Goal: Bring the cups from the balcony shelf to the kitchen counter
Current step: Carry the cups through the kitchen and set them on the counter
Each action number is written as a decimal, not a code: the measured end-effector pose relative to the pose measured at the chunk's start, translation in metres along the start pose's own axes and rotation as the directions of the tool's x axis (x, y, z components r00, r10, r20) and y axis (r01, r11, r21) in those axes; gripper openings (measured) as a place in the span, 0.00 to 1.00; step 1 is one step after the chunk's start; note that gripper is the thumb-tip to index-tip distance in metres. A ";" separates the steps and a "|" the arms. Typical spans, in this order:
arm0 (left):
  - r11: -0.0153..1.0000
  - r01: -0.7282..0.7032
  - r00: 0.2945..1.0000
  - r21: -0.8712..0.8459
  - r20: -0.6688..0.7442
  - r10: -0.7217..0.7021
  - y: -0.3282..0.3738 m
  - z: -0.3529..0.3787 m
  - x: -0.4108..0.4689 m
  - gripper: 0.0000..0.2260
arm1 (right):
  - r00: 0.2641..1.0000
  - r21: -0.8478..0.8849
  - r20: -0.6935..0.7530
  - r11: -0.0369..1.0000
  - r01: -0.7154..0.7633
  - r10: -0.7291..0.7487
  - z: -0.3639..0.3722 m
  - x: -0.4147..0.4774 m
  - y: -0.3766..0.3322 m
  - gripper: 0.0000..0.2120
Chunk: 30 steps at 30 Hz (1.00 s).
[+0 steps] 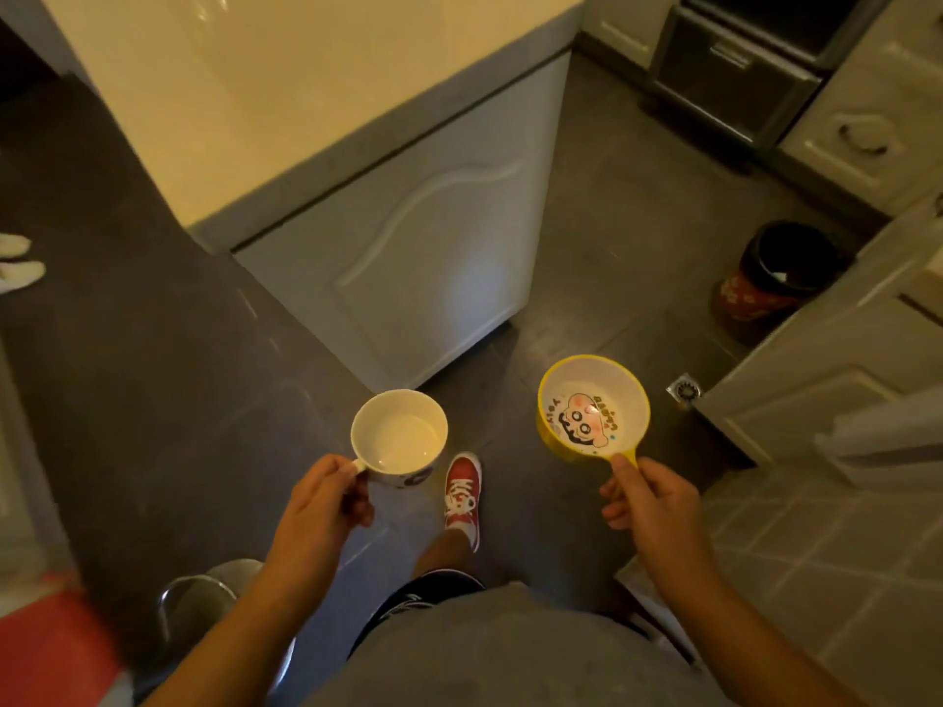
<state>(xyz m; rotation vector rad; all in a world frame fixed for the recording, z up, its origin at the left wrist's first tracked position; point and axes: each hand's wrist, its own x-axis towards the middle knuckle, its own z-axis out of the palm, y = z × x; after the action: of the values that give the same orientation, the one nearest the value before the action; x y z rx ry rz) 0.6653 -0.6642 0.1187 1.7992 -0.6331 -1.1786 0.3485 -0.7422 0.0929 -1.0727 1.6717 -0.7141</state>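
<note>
My left hand grips the handle of a white mug with dark spots on its side; the mug is upright and looks empty. My right hand pinches the short handle of a yellow cup that has a cartoon face printed on its white inside. Both cups hang over the dark floor in front of me. The pale kitchen counter stands ahead, above a white cabinet, a step beyond the mug.
A dark bin with red print stands on the floor at the right, by white cabinets. A floor drain lies near them. An oven front is at the far right. My red shoe is between the cups. A metal stool is at lower left.
</note>
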 end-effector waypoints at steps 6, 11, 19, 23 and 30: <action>1.000 -0.014 0.979 0.018 0.202 0.010 0.071 0.027 0.119 0.17 | 0.990 -0.004 -0.120 0.997 -0.071 0.070 0.008 0.067 -0.039 0.14; 0.996 -0.033 0.926 0.079 0.379 0.001 0.127 0.088 0.194 0.18 | 0.952 0.088 -0.250 0.983 -0.158 0.176 -0.014 0.093 -0.056 0.13; 0.981 -0.114 0.797 0.159 0.605 -0.006 0.196 0.248 0.259 0.13 | 0.836 0.280 -0.436 0.933 -0.224 0.332 -0.079 0.132 -0.053 0.15; 0.971 -0.175 0.753 0.161 0.657 0.026 0.233 0.338 0.281 0.12 | 0.826 0.276 -0.462 0.937 -0.212 0.323 -0.119 0.180 -0.053 0.15; 0.976 -0.151 0.796 0.155 0.605 0.027 0.295 0.433 0.315 0.12 | 0.878 0.262 -0.368 0.940 -0.219 0.307 -0.188 0.297 -0.077 0.14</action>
<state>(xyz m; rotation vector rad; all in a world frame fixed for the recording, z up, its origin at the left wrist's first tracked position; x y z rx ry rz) 0.4195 -1.2228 0.1537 1.5061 -1.2263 -1.6861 0.1599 -1.0487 0.0978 -0.5476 1.9906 -0.9553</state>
